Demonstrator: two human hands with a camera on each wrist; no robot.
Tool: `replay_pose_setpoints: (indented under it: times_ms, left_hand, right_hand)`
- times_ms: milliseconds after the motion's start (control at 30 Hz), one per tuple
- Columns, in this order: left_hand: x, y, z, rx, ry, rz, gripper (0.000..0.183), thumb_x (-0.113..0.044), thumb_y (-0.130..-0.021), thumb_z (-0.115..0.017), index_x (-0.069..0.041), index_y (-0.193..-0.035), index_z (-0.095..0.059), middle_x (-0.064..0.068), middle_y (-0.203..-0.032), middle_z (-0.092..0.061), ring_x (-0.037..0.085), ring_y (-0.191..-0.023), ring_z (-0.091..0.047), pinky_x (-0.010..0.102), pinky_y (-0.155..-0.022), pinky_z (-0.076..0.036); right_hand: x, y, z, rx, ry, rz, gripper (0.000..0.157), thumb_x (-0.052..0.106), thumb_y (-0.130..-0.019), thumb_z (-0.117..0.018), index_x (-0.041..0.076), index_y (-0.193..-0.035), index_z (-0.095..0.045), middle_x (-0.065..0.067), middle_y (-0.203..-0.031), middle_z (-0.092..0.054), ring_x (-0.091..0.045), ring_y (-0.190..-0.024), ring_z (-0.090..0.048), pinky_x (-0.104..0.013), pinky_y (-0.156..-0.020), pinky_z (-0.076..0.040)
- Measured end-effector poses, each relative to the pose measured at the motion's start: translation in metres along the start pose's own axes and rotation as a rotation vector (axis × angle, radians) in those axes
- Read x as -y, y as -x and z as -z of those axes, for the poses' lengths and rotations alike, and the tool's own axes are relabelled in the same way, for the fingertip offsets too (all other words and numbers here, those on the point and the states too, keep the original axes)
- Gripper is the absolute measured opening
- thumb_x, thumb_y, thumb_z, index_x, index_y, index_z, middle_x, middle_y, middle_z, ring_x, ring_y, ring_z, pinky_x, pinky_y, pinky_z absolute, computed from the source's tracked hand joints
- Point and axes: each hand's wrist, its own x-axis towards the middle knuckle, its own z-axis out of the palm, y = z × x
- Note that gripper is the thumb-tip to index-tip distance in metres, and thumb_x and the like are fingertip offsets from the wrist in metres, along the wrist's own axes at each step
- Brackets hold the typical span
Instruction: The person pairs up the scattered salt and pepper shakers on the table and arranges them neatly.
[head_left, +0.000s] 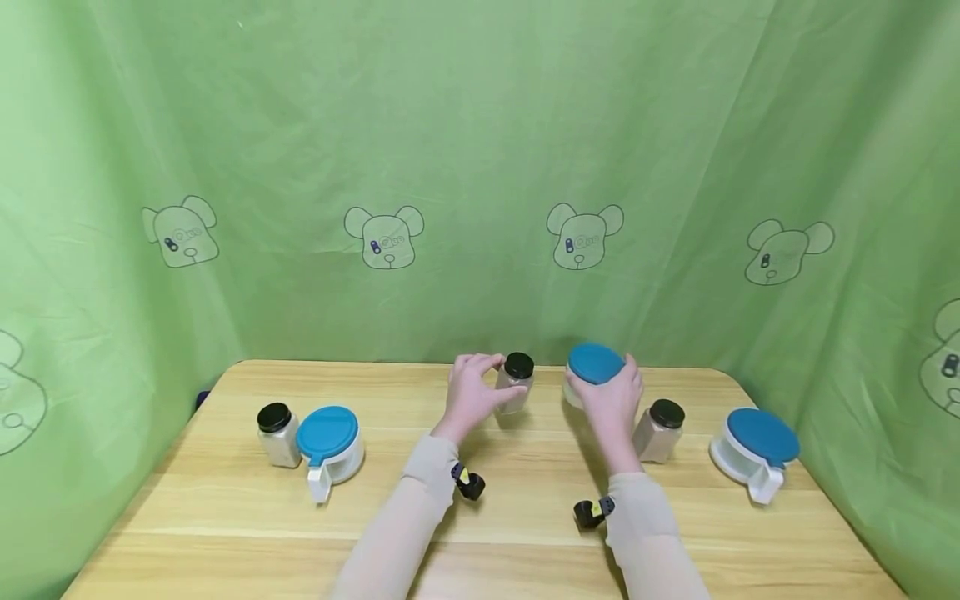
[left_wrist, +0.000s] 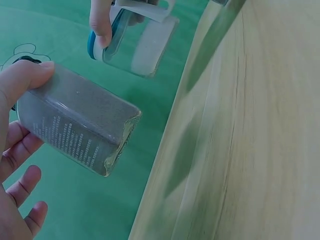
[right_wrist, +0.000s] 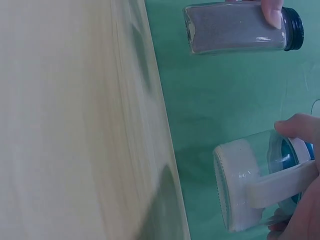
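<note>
My left hand (head_left: 471, 393) grips a clear square jar (left_wrist: 80, 117) by its upper part, thumb on one side and fingers on the other. Greyish powder fills that jar beneath its black lid (head_left: 519, 364). To its right, my right hand (head_left: 615, 407) holds a glass seasoning jar (right_wrist: 237, 172) around the top. A blue lid (head_left: 595, 362) covers this one; it has a white handle (right_wrist: 280, 185) and white contents at the bottom. Both wrist views show the two jars raised off the table, near its far edge, apart from each other.
On the left of the wooden table (head_left: 517, 517) stand a black-lidded jar (head_left: 279, 437) and a blue-lidded jar (head_left: 330, 437) with a handle. Another black-lidded jar (head_left: 658, 433) stands beside my right wrist, and a further blue-lidded jar (head_left: 757, 450) farther right. A green curtain (head_left: 480, 125) hangs behind.
</note>
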Motion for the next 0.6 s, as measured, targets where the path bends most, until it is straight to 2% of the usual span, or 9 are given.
replay_pose_setpoints:
  times_ms: [600]
  left_hand:
    - [0.005,0.019,0.02,-0.013,0.016,-0.024,0.059,-0.044,-0.069,-0.085,-0.016,-0.118,-0.068,0.002,-0.12,-0.069,0.026,-0.119,-0.048,0.054,-0.106,-0.034]
  right_hand:
    - [0.009,0.026,0.004,0.0,0.04,0.103,0.106,0.037,-0.071,-0.084,0.0,-0.15,-0.024,-0.028,-0.145,-0.037,-0.045,-0.135,-0.032,-0.065,-0.108,-0.033]
